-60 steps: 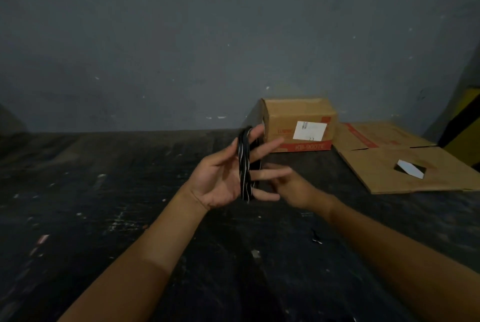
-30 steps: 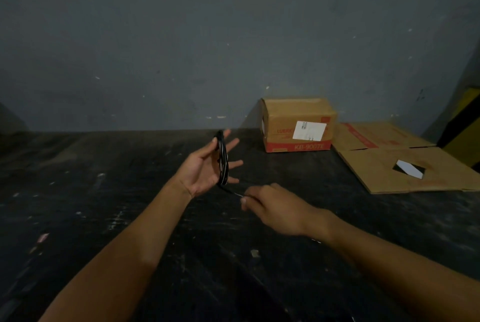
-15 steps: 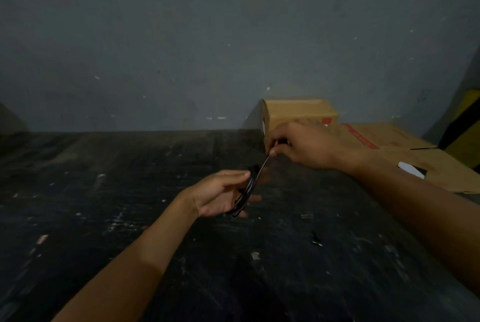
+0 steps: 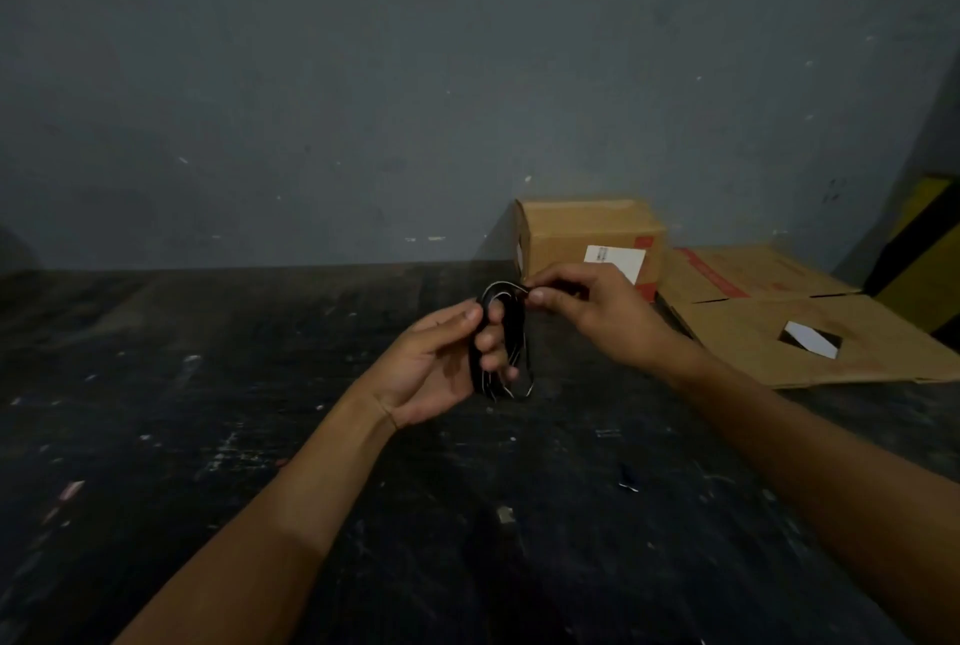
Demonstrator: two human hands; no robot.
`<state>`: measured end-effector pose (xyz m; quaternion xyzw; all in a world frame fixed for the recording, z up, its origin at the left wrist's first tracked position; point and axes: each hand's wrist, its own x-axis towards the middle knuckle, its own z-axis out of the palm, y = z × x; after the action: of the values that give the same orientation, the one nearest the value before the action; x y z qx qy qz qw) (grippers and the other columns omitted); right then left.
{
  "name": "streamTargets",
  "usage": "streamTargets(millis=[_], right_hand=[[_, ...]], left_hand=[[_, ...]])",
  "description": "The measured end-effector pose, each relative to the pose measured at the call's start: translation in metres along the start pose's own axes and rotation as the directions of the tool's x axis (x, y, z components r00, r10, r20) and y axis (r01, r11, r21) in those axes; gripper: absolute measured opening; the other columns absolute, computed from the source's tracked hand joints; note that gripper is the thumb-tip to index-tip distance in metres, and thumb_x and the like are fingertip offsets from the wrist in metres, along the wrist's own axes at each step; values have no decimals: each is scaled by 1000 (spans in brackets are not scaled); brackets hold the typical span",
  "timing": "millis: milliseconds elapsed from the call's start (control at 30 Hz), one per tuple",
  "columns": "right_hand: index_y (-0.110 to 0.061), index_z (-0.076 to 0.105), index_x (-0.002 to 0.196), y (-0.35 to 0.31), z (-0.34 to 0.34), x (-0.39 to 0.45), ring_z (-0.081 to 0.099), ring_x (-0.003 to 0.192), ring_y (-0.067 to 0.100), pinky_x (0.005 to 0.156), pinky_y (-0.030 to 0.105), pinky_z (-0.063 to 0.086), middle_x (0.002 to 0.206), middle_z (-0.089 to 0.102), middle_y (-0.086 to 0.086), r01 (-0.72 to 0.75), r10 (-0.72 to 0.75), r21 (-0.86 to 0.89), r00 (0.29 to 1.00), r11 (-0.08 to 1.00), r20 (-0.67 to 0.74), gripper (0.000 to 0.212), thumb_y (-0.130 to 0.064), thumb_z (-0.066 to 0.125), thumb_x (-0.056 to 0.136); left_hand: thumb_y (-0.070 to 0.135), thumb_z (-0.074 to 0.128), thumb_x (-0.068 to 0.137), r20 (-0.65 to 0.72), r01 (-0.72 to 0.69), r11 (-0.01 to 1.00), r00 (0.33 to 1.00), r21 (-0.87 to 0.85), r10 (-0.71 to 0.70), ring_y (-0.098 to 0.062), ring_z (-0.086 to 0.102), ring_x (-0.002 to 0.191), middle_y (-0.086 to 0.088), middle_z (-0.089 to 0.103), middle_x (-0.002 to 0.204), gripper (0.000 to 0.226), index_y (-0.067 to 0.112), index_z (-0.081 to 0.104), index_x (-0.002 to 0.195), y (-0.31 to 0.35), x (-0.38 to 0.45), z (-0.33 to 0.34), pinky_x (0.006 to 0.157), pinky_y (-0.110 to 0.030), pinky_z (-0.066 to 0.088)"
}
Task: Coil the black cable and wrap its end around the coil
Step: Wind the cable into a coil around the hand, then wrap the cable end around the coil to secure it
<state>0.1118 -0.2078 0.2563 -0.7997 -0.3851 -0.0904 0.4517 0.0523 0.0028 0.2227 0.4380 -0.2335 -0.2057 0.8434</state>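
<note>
Black and glossy, the cable (image 4: 501, 340) sits bunched in a narrow upright coil at the centre of the frame, held above the dark floor (image 4: 208, 436). The left hand (image 4: 436, 369) clamps the coil: its thumb presses on the near side and its fingers curl through the loops from the far side. The right hand (image 4: 592, 311), just right of the coil's top, pinches the cable's loose end between thumb and forefinger, right against the upper bend of the coil. A few loops hang free below the left fingers, their edges catching pale light. Both bare forearms reach in from the lower corners of the frame.

Behind the right hand, a closed cardboard box (image 4: 587, 239) with a white label stands against the grey wall (image 4: 363, 98). To its right, in the middle right of the frame, lies flattened cardboard (image 4: 779, 322) with a hole showing something white. At the far right edge a yellow and black object (image 4: 930, 249) is partly cut off. Small scraps dot the floor in the lower part of the frame.
</note>
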Motion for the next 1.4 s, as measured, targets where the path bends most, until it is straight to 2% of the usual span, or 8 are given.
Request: streamTargets(millis=[233,400,633,800,967,1067,1200,1400], right_hand=[[-26,76,98,3,35,-11,67,95,11,83,33,52,101,75,-3,-176,287,612,954,771,-86,19,-15,64,88],[-25,70,114,-1,57,-18,68,104,14,83,24,55,111,73,-1,-144,315,687,940,712,-129,26,-16,54,95],[-27,55,133,-1,68,-31,59,107,-9,80,7,47,118,63,-17,-157,247,535,964,830,-101,38,-25,57,95],[-19,51,136,0,63,-35,60,84,-2,68,12,51,110,60,6,-144,193,256,965,956,-178,38,-16,47,99],[-13,52,135,9,44,-42,52,91,-7,79,1,38,103,55,-6,-24,6,-163,994,986,-106,38,-8,47,98],[-18,52,133,16,42,-45,50,92,-12,78,1,39,99,52,-12,45,-39,-259,999,965,29,39,-6,48,96],[-33,46,108,16,43,-47,63,87,1,68,14,51,96,65,-9,-21,22,-74,1000,997,17,20,-18,51,97],[-22,62,99,16,52,-53,68,75,10,60,18,52,88,71,4,-217,293,450,950,866,-104,7,-21,62,92]], left_hand=[[24,41,91,-112,-131,962,988,-239,107,-11,23,52,5,25,59,19,16,49,75,-5,4,7,60,-29,34],[26,44,87,-291,-267,920,939,-288,182,-10,21,47,6,19,55,22,18,43,66,-11,6,7,55,-27,31],[26,40,89,-408,-351,895,886,-275,222,-11,25,44,6,22,52,27,19,41,63,-23,5,7,58,-28,35],[30,47,85,-382,-285,918,909,-277,167,-16,42,56,1,37,58,26,16,47,64,-32,1,3,71,-34,37],[62,46,89,-464,12,996,886,86,29,-27,64,81,-10,65,77,62,6,71,93,-36,-3,-7,87,-43,42],[46,51,94,-516,80,957,853,280,80,-22,68,78,-10,69,81,46,9,64,117,-38,-2,-2,82,-40,51],[22,48,100,-562,73,884,795,461,228,-7,51,52,-1,53,70,13,12,57,98,-50,0,9,69,-32,51],[13,44,101,-568,-55,843,715,536,408,-4,36,48,1,41,63,15,13,49,88,-62,4,12,59,-26,42]])
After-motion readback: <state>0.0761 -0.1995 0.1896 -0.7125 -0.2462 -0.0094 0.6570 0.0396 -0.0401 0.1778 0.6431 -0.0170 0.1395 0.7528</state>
